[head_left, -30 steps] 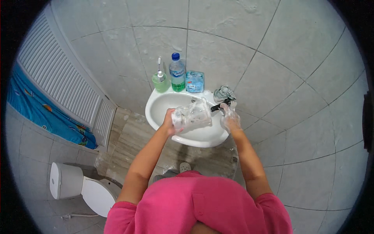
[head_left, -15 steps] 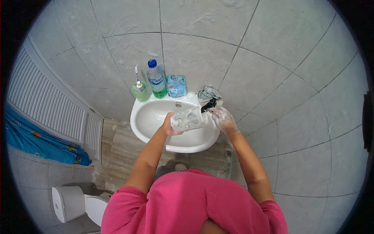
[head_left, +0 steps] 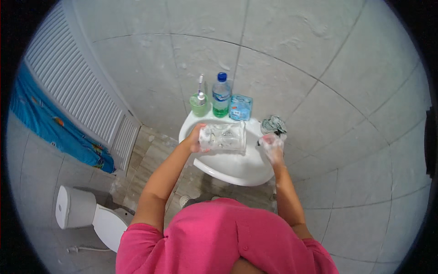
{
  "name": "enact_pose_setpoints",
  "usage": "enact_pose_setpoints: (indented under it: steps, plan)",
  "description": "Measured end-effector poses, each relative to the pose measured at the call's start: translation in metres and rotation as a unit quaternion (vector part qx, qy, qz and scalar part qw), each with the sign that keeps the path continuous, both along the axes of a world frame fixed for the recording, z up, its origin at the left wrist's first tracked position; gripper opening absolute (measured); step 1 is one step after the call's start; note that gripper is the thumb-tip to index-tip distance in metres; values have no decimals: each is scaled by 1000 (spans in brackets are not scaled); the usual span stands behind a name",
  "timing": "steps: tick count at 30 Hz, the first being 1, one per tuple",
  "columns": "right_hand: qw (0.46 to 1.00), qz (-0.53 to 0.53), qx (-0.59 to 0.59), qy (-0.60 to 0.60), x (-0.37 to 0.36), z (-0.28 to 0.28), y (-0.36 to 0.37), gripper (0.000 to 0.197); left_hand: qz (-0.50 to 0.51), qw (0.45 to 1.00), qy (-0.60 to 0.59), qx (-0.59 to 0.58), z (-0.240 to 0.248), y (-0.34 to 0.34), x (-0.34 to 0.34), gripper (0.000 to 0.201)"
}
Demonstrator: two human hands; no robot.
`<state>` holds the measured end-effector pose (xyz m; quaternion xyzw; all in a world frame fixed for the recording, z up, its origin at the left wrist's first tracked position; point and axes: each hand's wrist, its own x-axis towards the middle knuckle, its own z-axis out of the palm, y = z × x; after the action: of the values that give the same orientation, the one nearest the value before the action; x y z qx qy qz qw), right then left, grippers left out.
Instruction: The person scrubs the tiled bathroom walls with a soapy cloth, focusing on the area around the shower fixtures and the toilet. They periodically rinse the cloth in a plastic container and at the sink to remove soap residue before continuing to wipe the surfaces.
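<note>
My left hand (head_left: 196, 138) grips one end of a clear, jar-like container (head_left: 224, 137) coated in white suds. The container lies sideways above the white washbasin (head_left: 232, 175), its wider rim pointing right. At the basin's right back corner, my foam-covered right hand (head_left: 273, 149) is closed over the black tap (head_left: 280, 133). Only dark bits of the tap show around the fingers; the rest is hidden. Just behind that hand a crumpled grey-green cloth (head_left: 273, 123) rests on the basin's corner.
Along the basin's back ledge stand a green cup (head_left: 199, 108) with a toothbrush (head_left: 200, 83), a blue-capped bottle (head_left: 221, 97) of green liquid, and a blue packet (head_left: 241, 108). A tiled wall rises behind. To the left are a louvred door (head_left: 77, 68), a blue towel (head_left: 59, 123) and a toilet (head_left: 75, 208).
The view has swung left, so the basin and its items sit farther right. My right hand has moved away from the container's rim and onto the tap. My left hand still holds the container.
</note>
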<state>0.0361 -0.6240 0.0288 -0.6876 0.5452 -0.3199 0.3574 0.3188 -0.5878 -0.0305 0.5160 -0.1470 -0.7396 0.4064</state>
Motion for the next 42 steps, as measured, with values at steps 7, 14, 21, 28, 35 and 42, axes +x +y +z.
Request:
enact_pose_setpoints:
  steps: [7, 14, 21, 28, 35, 42]
  plan:
    - [856, 402, 281, -163, 65, -2, -3, 38, 48, 997, 49, -37, 25, 57, 4, 52]
    - [743, 560, 342, -132, 149, -13, 5, 36, 155, 981, 96, -58, 44, 109, 4, 52]
    - [698, 532, 462, -129, 209, 13, 43, 32, 217, 958, 141, -123, 33, 159, 41, 49]
    - [601, 703, -310, 220, 295, 99, 90, 31, 216, 913, 273, -212, 48, 211, 101, 51]
    - [696, 699, -3, 163, 369, 58, 128, 29, 234, 923, 225, -204, 38, 246, 181, 52]
    - [711, 681, 161, 72, 440, 9, 166, 32, 297, 916, 155, -219, 3, 285, 237, 54]
